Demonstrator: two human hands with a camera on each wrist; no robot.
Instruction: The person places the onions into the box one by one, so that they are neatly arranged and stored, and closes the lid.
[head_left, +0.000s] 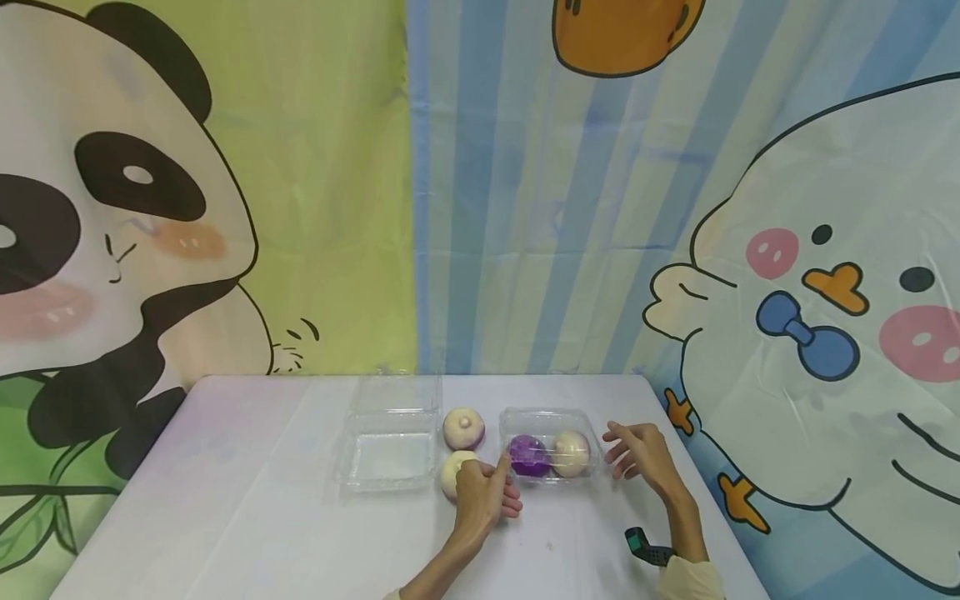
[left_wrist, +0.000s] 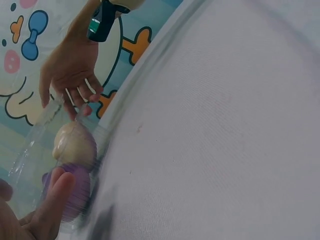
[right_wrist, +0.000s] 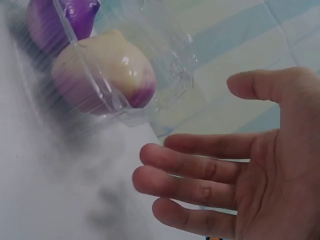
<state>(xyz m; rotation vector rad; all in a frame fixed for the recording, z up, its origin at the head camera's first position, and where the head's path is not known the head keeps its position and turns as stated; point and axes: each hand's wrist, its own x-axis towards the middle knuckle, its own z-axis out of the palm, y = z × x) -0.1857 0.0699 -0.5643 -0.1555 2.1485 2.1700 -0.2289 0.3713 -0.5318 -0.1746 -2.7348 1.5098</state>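
Head: right grip [head_left: 641, 452] beside clear box [head_left: 546, 422].

Printed cloth backdrop [head_left: 480, 192] rises behind white table [head_left: 262, 517], whose far edge runs close against it. At left, large panda [head_left: 180, 250] on yellow-green panel [head_left: 330, 183], leaves [head_left: 56, 492] below. At center, pale panel with slanting blue stripes [head_left: 476, 192], orange cup-like shape [head_left: 626, 37] cropped at top. At right, white chick [head_left: 802, 425] wearing blue bow [head_left: 806, 333]. Creases visible in cloth; light soft, shadows faint on tabletop.
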